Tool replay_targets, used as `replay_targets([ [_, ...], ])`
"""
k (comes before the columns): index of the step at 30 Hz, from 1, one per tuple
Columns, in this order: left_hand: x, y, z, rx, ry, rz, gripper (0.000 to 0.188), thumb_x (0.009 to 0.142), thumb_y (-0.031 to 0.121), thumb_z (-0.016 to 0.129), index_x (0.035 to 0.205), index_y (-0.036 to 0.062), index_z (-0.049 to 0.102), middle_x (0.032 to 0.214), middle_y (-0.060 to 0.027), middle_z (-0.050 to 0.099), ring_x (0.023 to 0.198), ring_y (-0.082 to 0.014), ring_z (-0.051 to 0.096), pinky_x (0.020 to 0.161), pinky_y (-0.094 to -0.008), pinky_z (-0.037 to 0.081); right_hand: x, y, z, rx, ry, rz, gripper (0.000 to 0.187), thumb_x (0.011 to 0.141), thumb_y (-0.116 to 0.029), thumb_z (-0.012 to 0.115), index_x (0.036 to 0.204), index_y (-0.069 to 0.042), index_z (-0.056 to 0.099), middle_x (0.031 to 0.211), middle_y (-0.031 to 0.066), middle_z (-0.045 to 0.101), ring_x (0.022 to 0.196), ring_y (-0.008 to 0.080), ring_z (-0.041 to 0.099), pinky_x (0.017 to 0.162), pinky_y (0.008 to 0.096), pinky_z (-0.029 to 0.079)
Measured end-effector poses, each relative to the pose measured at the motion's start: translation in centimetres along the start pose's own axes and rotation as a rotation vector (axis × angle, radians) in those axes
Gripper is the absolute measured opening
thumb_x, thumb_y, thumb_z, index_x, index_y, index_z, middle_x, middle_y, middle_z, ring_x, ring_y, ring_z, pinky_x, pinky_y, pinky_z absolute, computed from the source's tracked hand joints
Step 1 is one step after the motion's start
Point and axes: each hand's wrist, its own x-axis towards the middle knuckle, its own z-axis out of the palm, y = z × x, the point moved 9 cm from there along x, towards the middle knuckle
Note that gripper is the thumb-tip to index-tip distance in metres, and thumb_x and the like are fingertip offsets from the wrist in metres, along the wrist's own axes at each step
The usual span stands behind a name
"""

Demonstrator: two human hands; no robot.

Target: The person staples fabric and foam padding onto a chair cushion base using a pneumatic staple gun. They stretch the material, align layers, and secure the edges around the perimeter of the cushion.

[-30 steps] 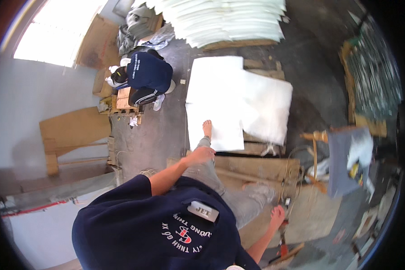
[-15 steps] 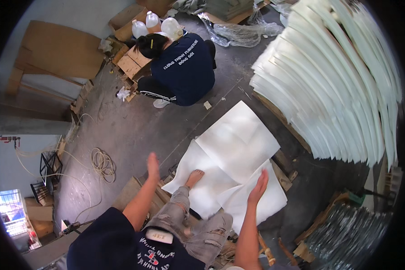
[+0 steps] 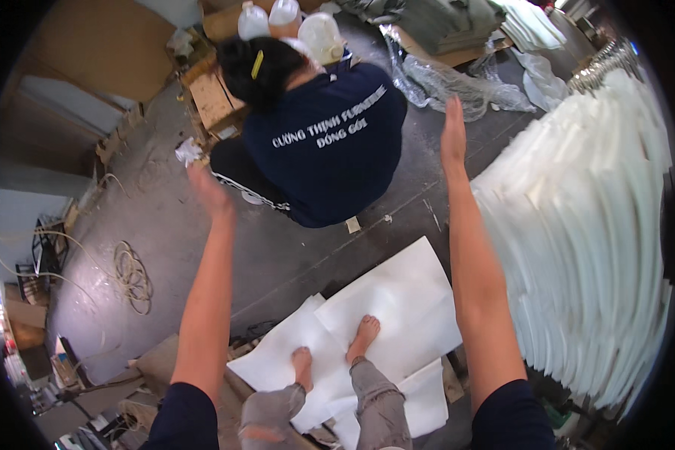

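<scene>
My left hand (image 3: 210,191) is raised with its fingers stretched out, slightly blurred, and holds nothing. It appears nearest to the squatting person (image 3: 322,142) in a dark blue shirt, whose back is toward me. On the other side my right hand (image 3: 453,139) is held up edge-on, fingers straight and nothing in it. Beyond its fingertips lies crumpled clear plastic wrap (image 3: 457,94). Under my bare feet, white foam-like sheets (image 3: 409,300) overlap one another on the floor.
A tall, leaning stack of white sheets (image 3: 577,232) stands at my right. Cardboard boxes (image 3: 214,97) and plastic jugs (image 3: 322,37) are beyond the person. A coiled hose (image 3: 131,277) lies on the floor at left. Pieces of wood (image 3: 451,379) show beneath the sheets.
Both arms have swung forward and up, with the hands farther out. My other foot now stands on the white sheets too. The squatting person appears closer.
</scene>
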Motion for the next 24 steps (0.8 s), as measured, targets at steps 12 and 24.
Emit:
replay_targets([
  [12,-10.0,3.1,-11.7,-0.045,0.082,-0.552,0.065,0.113,0.038,0.035,0.163,0.0003,0.019,0.168,-0.0188,0.023,0.155,-0.0308,0.022,0.126,-0.0409,0.019,-22.8,12.3,-10.4,0.152,-0.127,0.217,0.058,0.114,-0.031,0.032,0.161,0.003,0.027,0.169,0.0144,0.025,0.156,0.0237,0.023,0.127,0.0364,0.016],
  [24,-42.6,13.9,-23.4,0.478,-1.646,-0.475,0.049,0.103,0.036,0.060,0.132,-0.0033,0.064,0.119,-0.0176,0.073,0.109,-0.0249,0.068,0.097,-0.0382,0.052,-112.1,-2.6,-46.8,0.163,0.747,1.437,0.032,0.099,-0.024,0.066,0.122,-0.002,0.069,0.105,0.0081,0.073,0.092,0.0162,0.070,0.079,0.0288,0.056],
])
